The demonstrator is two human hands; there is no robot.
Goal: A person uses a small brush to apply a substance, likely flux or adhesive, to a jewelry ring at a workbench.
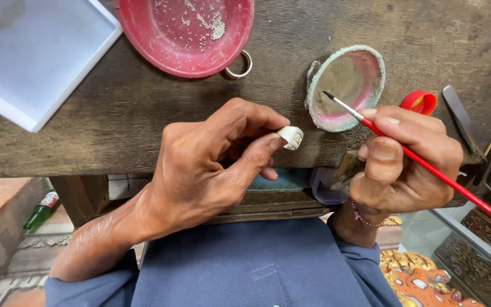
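Observation:
My left hand (211,165) pinches a small pale carved ring (291,136) between thumb and fingers, just over the front edge of the dark wooden bench (143,108). My right hand (402,162) grips a thin red-handled paintbrush (427,165). Its dark tip points up-left over a small paint-crusted bowl (345,85), which is pink inside with a greenish rim. The ring and the brush tip are apart.
A large red dish (186,34) flecked with white bits sits at the top, with a pale ring (240,65) beside it. A white tray (29,54) lies at the top left. A red cap (420,102) and a dark blade (461,119) lie right. A green bottle (41,210) lies on the floor.

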